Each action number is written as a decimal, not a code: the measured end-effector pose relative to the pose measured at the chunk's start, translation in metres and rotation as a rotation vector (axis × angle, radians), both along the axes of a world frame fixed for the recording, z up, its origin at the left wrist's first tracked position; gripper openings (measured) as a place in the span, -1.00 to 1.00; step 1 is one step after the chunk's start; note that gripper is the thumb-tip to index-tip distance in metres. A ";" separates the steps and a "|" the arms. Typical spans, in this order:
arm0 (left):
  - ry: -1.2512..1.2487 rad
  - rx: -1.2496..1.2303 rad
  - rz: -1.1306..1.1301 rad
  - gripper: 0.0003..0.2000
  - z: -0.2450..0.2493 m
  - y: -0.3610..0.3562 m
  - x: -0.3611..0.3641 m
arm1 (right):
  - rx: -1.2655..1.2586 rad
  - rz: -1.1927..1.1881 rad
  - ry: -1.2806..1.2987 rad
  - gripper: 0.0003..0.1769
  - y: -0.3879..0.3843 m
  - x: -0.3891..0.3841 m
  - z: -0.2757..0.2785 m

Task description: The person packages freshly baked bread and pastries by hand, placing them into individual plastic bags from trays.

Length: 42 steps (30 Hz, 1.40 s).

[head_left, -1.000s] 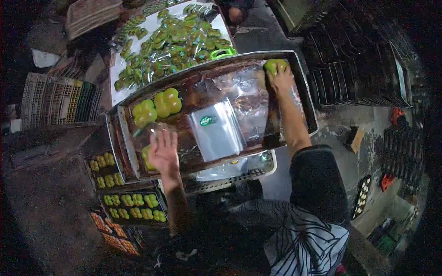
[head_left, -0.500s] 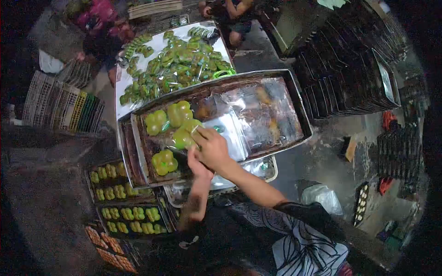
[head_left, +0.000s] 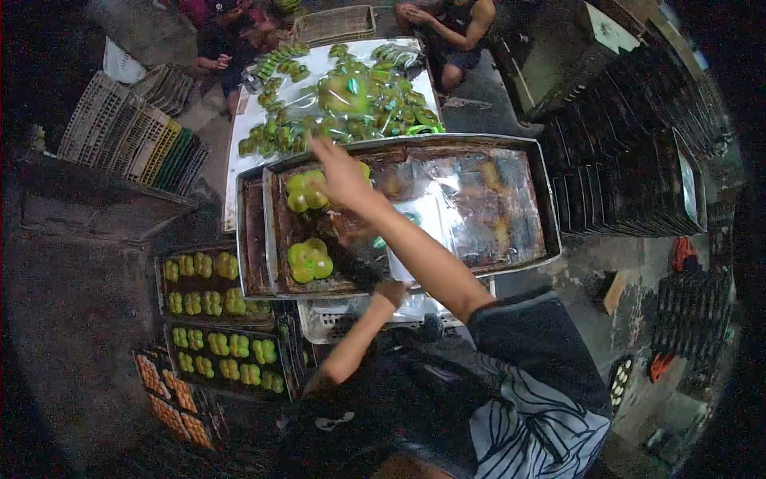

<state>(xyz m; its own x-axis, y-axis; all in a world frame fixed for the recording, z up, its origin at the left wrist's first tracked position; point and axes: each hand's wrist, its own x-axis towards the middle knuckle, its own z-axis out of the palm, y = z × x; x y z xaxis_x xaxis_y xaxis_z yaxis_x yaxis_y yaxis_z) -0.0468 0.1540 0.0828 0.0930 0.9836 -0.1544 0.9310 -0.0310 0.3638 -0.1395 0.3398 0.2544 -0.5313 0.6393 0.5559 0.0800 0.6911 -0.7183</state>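
The right hand (head_left: 339, 172) reaches across the left half of the tray (head_left: 254, 231), its fingers loosely extended and clasping nothing. Beyond its fingertips, and apart from them, is a blurred bagged bun (head_left: 343, 96) with a green label (head_left: 353, 85). It shows over the pile (head_left: 387, 120) of bagged buns on the white table (head_left: 238, 180); whether it touches the pile, I cannot tell. The left hand (head_left: 390, 294) is at the tray's near edge, just beside the stack of clear bags (head_left: 416, 255); it is dark and blurred, so I cannot tell whether it grasps anything.

Three lobed green buns lie in the tray's left part: the near bun (head_left: 309, 260) is in full view, the far bun (head_left: 306, 191) sits just beside the right hand, and the third bun (head_left: 365, 169) is mostly hidden behind that hand. The bag stack lies right of the buns, partly covered by the right forearm. Under the tray's near side is a pale basket (head_left: 309, 323).

Two other people are beyond the table, one person (head_left: 459, 32) at the upper right, with hands together. Crates (head_left: 120, 132) stand at the left, and more buns (head_left: 239, 346) lie in rows at the lower left
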 end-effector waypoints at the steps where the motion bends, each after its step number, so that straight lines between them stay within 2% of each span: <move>1: -0.090 -0.039 0.118 -0.76 0.006 -0.006 -0.013 | -0.011 0.100 -0.051 -0.58 -0.023 0.018 -0.003; 2: -0.184 -0.083 0.240 -0.77 0.015 -0.014 -0.023 | -0.250 0.225 -0.172 -0.59 -0.048 0.059 0.003; 3: -0.189 -0.086 0.250 -0.77 0.037 -0.020 -0.033 | -0.469 0.337 -0.200 -0.55 -0.068 0.098 -0.007; 4: -0.286 -0.102 0.251 -0.78 0.070 -0.021 -0.043 | -0.847 0.353 -0.450 -0.59 -0.091 0.138 -0.033; 5: -0.382 -0.115 0.251 -0.79 0.088 -0.018 -0.050 | -0.739 0.347 -0.355 -0.63 -0.116 0.175 -0.048; 6: -0.389 -0.118 0.261 -0.79 0.079 -0.017 -0.052 | -0.771 0.385 -0.592 -0.64 -0.132 0.202 -0.048; 8: -0.282 -0.204 -0.032 -0.81 0.048 -0.016 -0.050 | -0.816 0.415 -0.563 -0.64 -0.171 0.240 -0.088; 9: -0.211 -0.246 -0.048 -0.83 0.041 -0.013 -0.057 | -0.818 0.410 -0.570 -0.64 -0.172 0.240 -0.086; 10: -0.256 -0.365 0.051 -0.82 0.076 -0.004 -0.059 | -0.784 0.323 -0.668 -0.65 -0.175 0.234 -0.076; 11: -0.367 -0.299 0.126 -0.71 0.089 -0.004 -0.062 | -0.750 0.237 -0.767 -0.65 -0.179 0.228 -0.071; 12: -0.475 -0.235 0.205 -0.59 0.093 -0.006 -0.064 | -0.710 0.155 -0.768 -0.65 -0.179 0.221 -0.071; 13: -0.482 -0.247 0.207 -0.59 0.088 -0.002 -0.059 | -0.742 0.114 -0.693 -0.66 -0.175 0.218 -0.075; 15: 0.172 0.571 0.160 -0.47 0.073 0.000 -0.048 | -0.756 0.074 -0.612 -0.66 -0.178 0.217 -0.078; 16: 0.174 0.570 0.160 -0.47 0.056 -0.011 -0.046 | -0.726 0.072 -0.606 -0.66 -0.178 0.220 -0.077; 18: 0.079 0.083 0.217 -0.34 0.022 -0.028 -0.035 | -0.722 0.094 -0.656 -0.65 -0.178 0.229 -0.082; 19: 0.007 -0.395 0.195 -0.49 0.067 -0.017 -0.038 | -0.747 0.112 -0.694 -0.64 -0.178 0.233 -0.080; 20: 0.007 -0.395 0.197 -0.49 0.059 -0.017 -0.044 | -0.778 0.131 -0.728 -0.63 -0.180 0.234 -0.079; 22: -0.016 -0.434 0.105 -0.66 0.048 -0.026 -0.059 | -0.817 0.129 -0.766 -0.63 -0.186 0.233 -0.079; 23: -0.044 -0.303 0.134 -0.79 0.052 -0.031 -0.065 | -0.781 0.173 -0.749 -0.63 -0.189 0.231 -0.081; 24: -0.045 -0.306 0.137 -0.79 0.049 -0.034 -0.068 | -0.748 0.216 -0.732 -0.63 -0.192 0.227 -0.084; 26: -0.343 0.348 0.249 -0.82 0.040 -0.040 -0.070 | -0.715 0.248 -0.687 -0.64 -0.194 0.218 -0.090; 27: -0.474 0.112 0.373 -0.80 0.067 -0.041 -0.071 | -0.715 0.245 -0.671 -0.65 -0.193 0.211 -0.086; 30: -0.513 -0.020 0.403 -0.81 0.078 -0.045 -0.072 | -0.762 0.291 -0.677 -0.71 -0.187 0.194 -0.070; 32: -0.561 0.014 0.468 -0.82 0.111 -0.042 -0.062 | -0.691 0.000 -0.541 -0.69 -0.190 0.185 -0.068; 33: -0.712 -0.054 0.550 -0.83 0.118 -0.044 -0.058 | -0.683 -0.089 -0.470 -0.78 -0.188 0.180 -0.063; 34: -0.866 -0.116 0.631 -0.82 0.132 -0.041 -0.053 | -0.671 -0.078 -0.476 -0.78 -0.186 0.179 -0.067; 36: -0.880 -0.057 0.682 -0.87 0.143 -0.038 -0.045 | -0.674 -0.053 -0.463 -0.82 -0.184 0.178 -0.081; 37: -0.870 0.168 0.732 -0.89 0.138 -0.039 -0.043 | -1.236 0.055 -0.462 -0.68 -0.172 0.166 -0.037; 38: -0.849 0.395 0.771 -0.90 0.134 -0.039 -0.043 | -1.230 0.058 -0.466 -0.68 -0.158 0.160 -0.064; 39: -0.859 0.332 0.723 -0.93 0.157 -0.043 -0.042 | -1.630 0.412 0.103 -0.61 -0.142 0.161 -0.111; 40: -0.877 0.321 0.574 -0.87 0.159 -0.050 -0.043 | -1.704 0.441 0.374 -0.56 -0.135 0.146 -0.101; 41: -1.092 0.449 0.700 -0.86 0.150 -0.054 -0.039 | -1.769 0.493 0.650 -0.49 -0.128 0.132 -0.091; 42: -1.304 0.583 0.822 -0.84 0.136 -0.056 -0.038 | -1.591 0.236 0.555 -0.43 -0.135 0.097 -0.035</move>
